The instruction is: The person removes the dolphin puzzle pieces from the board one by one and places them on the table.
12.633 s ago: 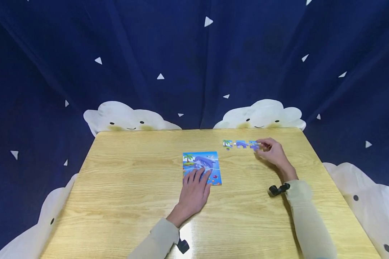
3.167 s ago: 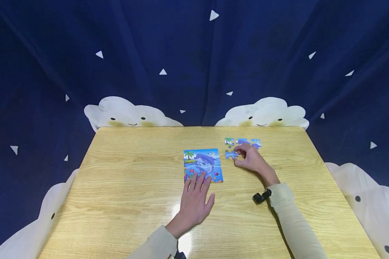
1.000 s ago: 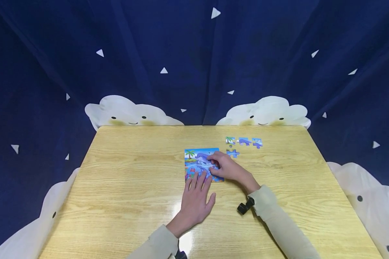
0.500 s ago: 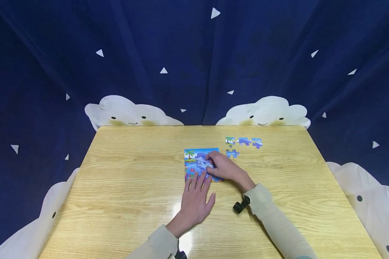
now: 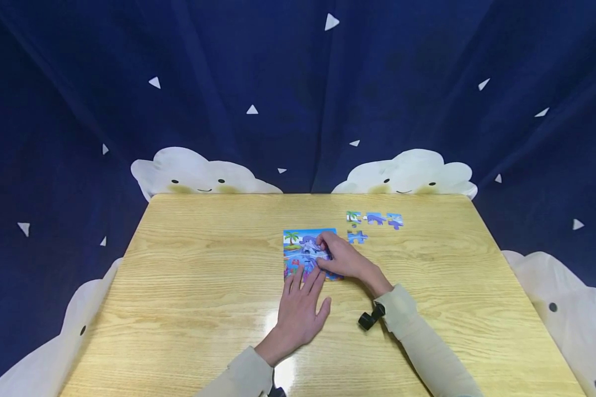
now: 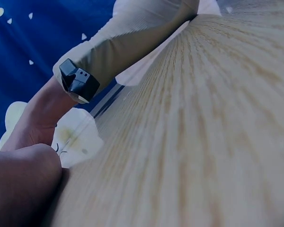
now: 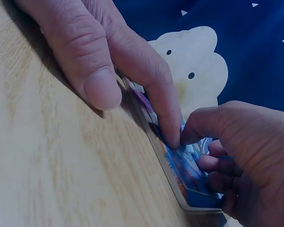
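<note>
A square dolphin puzzle lies on the table. My left hand rests its straight fingers on the near edge. My right hand is over the puzzle's right half, thumb and fingers curled, pinching a dolphin puzzle piece mostly hidden beneath them. In the right wrist view, the right thumb and fingertips are down at the picture, beside the left index finger. Three loose pieces stand in a row to the far right: a palm tree piece, a dolphin piece and a blue-purple piece. Below the first lies a blue piece.
The wooden table has its far edge against a dark blue curtain with white triangles and clouds. A black wrist camera is strapped at the right sleeve. Another wrist camera is under the left wrist.
The fourth loose piece was set below the row. My right hand then moved left onto the puzzle, where the dolphin picture now looks disturbed under its fingers. My left hand stays at the near edge.
</note>
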`<action>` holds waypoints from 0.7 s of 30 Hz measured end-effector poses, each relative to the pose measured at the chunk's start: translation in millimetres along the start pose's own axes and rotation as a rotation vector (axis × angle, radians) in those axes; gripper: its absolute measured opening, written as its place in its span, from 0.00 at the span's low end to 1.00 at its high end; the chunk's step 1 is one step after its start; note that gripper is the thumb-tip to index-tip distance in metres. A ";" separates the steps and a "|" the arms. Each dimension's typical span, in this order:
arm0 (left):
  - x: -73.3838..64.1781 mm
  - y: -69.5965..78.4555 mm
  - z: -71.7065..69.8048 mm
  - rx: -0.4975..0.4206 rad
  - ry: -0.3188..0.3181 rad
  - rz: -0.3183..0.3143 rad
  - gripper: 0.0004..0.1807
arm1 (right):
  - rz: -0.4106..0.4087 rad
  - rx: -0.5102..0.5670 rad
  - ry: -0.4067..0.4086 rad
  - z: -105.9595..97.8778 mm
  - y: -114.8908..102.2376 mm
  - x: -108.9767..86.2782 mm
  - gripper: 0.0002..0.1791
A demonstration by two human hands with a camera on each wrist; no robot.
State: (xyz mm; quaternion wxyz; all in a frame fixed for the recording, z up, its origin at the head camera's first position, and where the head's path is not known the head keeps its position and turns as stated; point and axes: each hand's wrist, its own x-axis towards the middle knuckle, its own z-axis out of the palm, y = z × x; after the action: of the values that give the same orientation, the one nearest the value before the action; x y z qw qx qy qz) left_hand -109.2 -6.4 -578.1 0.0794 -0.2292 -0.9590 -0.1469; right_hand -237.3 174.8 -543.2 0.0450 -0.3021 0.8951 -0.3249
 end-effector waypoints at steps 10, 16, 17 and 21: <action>0.0 -1.5 1.5 -0.013 0.073 0.040 0.29 | -0.004 0.152 -0.025 -2.7 1.8 -0.6 0.21; 0.4 -0.6 -0.5 -0.002 0.047 0.037 0.30 | -0.008 0.169 -0.016 -2.6 3.7 -0.9 0.21; 0.4 -0.6 -0.8 -0.002 0.043 0.036 0.30 | -0.008 0.164 -0.012 -2.5 3.9 -0.7 0.21; -0.3 -1.2 1.2 -0.008 0.058 0.041 0.30 | -0.005 0.159 -0.009 -2.1 3.5 -0.2 0.21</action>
State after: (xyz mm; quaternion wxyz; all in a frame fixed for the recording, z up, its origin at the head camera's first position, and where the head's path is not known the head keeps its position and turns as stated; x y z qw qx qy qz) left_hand -109.6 -7.2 -579.5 0.1094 -0.2445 -0.9508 -0.1558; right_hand -239.5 178.2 -543.7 0.0719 -0.3013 0.8654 -0.3939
